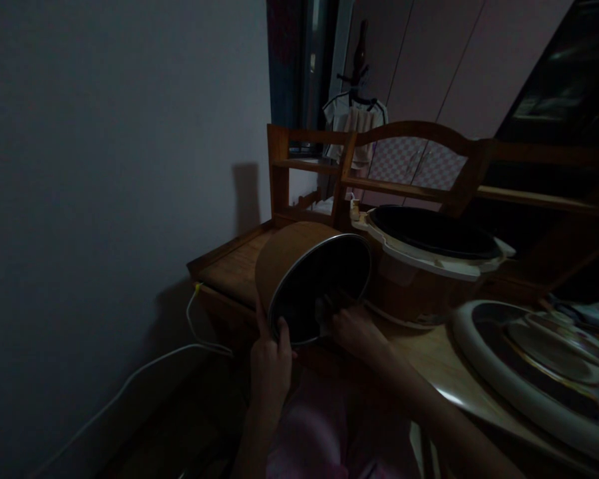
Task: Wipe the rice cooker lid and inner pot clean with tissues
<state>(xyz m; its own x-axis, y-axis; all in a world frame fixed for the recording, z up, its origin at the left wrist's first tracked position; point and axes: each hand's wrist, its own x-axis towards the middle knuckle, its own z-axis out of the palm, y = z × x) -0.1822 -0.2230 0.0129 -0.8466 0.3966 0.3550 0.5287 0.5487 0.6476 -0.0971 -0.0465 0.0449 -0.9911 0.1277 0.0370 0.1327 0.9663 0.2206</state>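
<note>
A deep round inner pot [289, 256], tan outside and dark inside with a thin pale rim, is tilted on its side with its mouth toward me. My left hand [273, 352] grips its lower left rim, thumb inside and fingers along the outer wall. My right hand [354, 326] reaches into the mouth, its fingers closed on a pale cloth-like piece [322, 314] against the dark inside. Dim light and the hand partly hide that piece. Behind and right of the pot stands a cooker body [419, 286] with a white rim and dark open top.
A large round cooker lid [474, 346] lies at the right on the wooden desk [424, 349]. A wooden shelf frame [404, 189] rises along the back. The wall [130, 166] bounds the left, with a white cable [150, 362] hanging near it.
</note>
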